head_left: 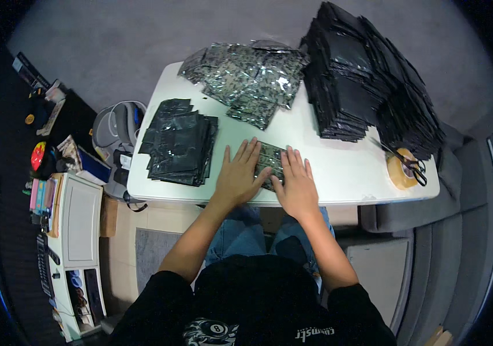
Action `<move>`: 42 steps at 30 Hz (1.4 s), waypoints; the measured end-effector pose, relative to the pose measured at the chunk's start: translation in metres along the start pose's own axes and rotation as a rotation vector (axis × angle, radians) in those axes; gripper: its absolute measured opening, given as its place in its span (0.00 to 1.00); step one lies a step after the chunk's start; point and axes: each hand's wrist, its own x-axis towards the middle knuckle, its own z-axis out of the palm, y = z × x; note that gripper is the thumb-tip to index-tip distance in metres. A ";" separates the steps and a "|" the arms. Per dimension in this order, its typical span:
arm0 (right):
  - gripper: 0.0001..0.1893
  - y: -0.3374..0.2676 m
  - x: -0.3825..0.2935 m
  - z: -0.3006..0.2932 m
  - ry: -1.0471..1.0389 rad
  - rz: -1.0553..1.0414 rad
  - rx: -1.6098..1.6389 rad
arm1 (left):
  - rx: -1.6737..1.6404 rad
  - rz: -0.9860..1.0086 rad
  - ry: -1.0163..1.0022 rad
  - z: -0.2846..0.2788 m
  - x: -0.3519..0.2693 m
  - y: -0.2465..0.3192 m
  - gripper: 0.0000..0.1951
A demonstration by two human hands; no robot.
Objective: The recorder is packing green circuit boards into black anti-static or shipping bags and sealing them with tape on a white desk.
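Observation:
A camouflage-patterned garment packed in clear plastic (271,160) lies flat near the front edge of the white table (337,173). My left hand (240,171) rests palm down over its left side, fingers spread. On its right side lies my right hand (297,179), also flat with the fingers apart. Neither hand grips anything; together they cover parts of the packet. Further back is a loose heap of similar glossy camouflage packets (250,78). To the left sits a stack of black plastic packets (181,149).
Tall stacks of black packets (354,82) fill the table's back right. Black-handled scissors (413,166) lie over a roll of tape (398,173) at the right end. A grey sofa (436,242) stands right; a white cabinet (81,220) and a grey bag (116,129) are left.

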 end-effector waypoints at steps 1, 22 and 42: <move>0.39 -0.001 -0.003 -0.006 -0.008 -0.025 0.030 | -0.044 -0.004 0.094 0.003 -0.002 -0.003 0.37; 0.32 -0.049 0.054 0.030 0.072 -0.206 0.159 | -0.083 -0.194 0.506 -0.074 -0.082 -0.100 0.11; 0.23 -0.051 0.034 0.008 0.154 -0.183 0.514 | -0.268 -0.182 0.711 -0.088 -0.074 -0.099 0.02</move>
